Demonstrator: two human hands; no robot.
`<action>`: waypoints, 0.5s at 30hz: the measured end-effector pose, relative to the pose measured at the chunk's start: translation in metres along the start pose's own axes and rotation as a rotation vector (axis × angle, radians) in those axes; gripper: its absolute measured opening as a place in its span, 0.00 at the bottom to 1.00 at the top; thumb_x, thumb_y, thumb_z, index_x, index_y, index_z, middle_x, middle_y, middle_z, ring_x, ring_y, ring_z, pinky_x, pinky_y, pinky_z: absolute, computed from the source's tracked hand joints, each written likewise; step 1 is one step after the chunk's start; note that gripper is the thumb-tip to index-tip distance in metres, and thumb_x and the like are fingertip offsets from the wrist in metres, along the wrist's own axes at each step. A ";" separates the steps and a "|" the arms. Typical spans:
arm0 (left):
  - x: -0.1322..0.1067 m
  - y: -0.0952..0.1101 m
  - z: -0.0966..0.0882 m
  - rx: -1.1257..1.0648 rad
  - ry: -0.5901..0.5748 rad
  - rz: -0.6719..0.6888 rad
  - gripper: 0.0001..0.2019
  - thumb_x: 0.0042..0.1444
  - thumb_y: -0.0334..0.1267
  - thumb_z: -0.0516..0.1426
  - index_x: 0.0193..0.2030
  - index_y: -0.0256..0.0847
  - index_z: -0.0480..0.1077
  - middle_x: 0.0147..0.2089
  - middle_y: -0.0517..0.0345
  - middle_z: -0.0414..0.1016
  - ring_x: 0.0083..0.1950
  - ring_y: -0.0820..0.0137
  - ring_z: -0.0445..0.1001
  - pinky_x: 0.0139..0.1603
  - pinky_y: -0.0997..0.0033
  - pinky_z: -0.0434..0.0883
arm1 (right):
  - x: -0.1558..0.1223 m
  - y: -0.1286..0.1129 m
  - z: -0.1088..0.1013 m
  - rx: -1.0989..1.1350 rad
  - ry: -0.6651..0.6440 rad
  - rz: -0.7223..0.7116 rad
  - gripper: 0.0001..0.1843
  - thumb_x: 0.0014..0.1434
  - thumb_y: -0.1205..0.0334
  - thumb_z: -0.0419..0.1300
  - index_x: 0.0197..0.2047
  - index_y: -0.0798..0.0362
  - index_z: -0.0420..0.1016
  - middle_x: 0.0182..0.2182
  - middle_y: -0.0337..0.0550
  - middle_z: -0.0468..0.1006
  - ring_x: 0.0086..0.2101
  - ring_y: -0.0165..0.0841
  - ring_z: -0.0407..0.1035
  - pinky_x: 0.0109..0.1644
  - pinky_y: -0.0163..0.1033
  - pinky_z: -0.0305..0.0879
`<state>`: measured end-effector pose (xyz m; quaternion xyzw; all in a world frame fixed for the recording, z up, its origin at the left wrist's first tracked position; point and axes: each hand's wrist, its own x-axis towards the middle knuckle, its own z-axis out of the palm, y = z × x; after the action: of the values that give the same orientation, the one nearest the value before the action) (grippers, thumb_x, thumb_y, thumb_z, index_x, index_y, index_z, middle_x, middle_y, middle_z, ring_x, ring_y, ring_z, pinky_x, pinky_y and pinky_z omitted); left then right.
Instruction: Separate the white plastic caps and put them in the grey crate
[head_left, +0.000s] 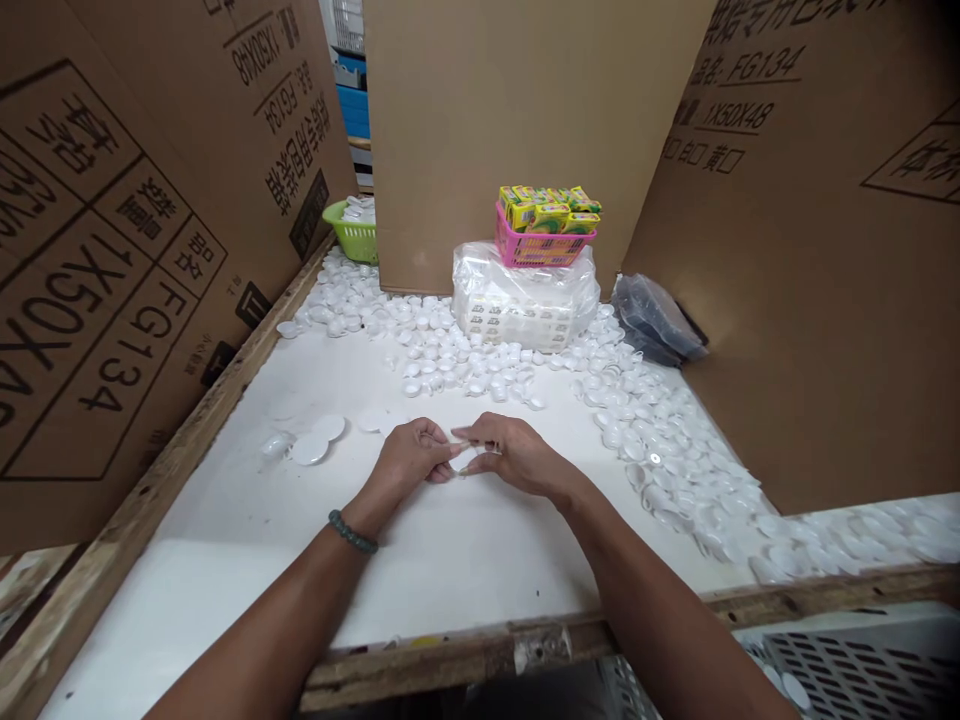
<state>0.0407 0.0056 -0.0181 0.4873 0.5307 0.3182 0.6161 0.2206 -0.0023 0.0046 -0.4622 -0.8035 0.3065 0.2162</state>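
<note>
Left on counter: loose white discs, two overlapping. Left hand, bracelet at wrist: fingers curled, gripping a small white piece. Piece sits between both hands, mid-counter; contact with the surface, cannot tell. Right hand: thumb and fingers pinching its right side. Behind, pink basket on plastic-wrapped pack. Far right: white pile beside cardboard.

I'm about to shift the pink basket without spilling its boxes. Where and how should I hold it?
Probably grip the basket by its left and right ends, under the rim, coming from the near side: a cardboard panel stands behind. The boxes rise above the rim, hindering a reach from above, and the walls taper downward, so the rim should catch well.
</note>
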 end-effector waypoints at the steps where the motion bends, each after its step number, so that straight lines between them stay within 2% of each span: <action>1: -0.001 0.000 0.000 -0.005 -0.009 -0.001 0.16 0.41 0.42 0.65 0.30 0.38 0.62 0.19 0.63 0.70 0.21 0.74 0.71 0.24 0.75 0.70 | 0.001 0.001 0.000 0.024 -0.006 0.001 0.12 0.51 0.66 0.62 0.41 0.48 0.76 0.30 0.37 0.71 0.31 0.28 0.65 0.34 0.35 0.61; 5: 0.000 0.001 -0.002 0.015 -0.025 -0.034 0.18 0.38 0.42 0.66 0.30 0.38 0.62 0.18 0.63 0.70 0.21 0.72 0.72 0.25 0.73 0.71 | 0.004 0.006 0.002 0.082 -0.020 0.052 0.05 0.49 0.64 0.62 0.32 0.52 0.77 0.24 0.35 0.69 0.26 0.27 0.65 0.30 0.33 0.59; 10: 0.003 0.000 0.000 0.057 -0.041 -0.092 0.20 0.37 0.44 0.66 0.28 0.39 0.60 0.17 0.62 0.70 0.21 0.71 0.71 0.25 0.72 0.70 | 0.006 0.008 0.008 0.090 -0.039 0.136 0.07 0.45 0.70 0.64 0.31 0.53 0.76 0.23 0.32 0.68 0.26 0.25 0.65 0.29 0.30 0.57; 12: 0.001 0.000 0.000 0.113 -0.072 -0.039 0.19 0.40 0.47 0.64 0.29 0.39 0.60 0.16 0.64 0.68 0.19 0.72 0.69 0.22 0.73 0.67 | 0.006 0.005 0.009 0.076 -0.040 0.159 0.07 0.47 0.71 0.63 0.32 0.53 0.75 0.22 0.31 0.66 0.25 0.25 0.65 0.29 0.29 0.56; 15: -0.008 0.002 -0.001 0.327 -0.038 0.167 0.16 0.47 0.51 0.58 0.32 0.40 0.63 0.17 0.66 0.66 0.19 0.73 0.65 0.21 0.76 0.61 | 0.000 -0.004 0.004 -0.026 -0.041 0.144 0.05 0.52 0.65 0.62 0.35 0.51 0.75 0.22 0.33 0.67 0.27 0.26 0.66 0.29 0.29 0.56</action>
<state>0.0384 -0.0008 -0.0135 0.6293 0.5212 0.2685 0.5101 0.2159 -0.0051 0.0049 -0.5153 -0.7764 0.3201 0.1710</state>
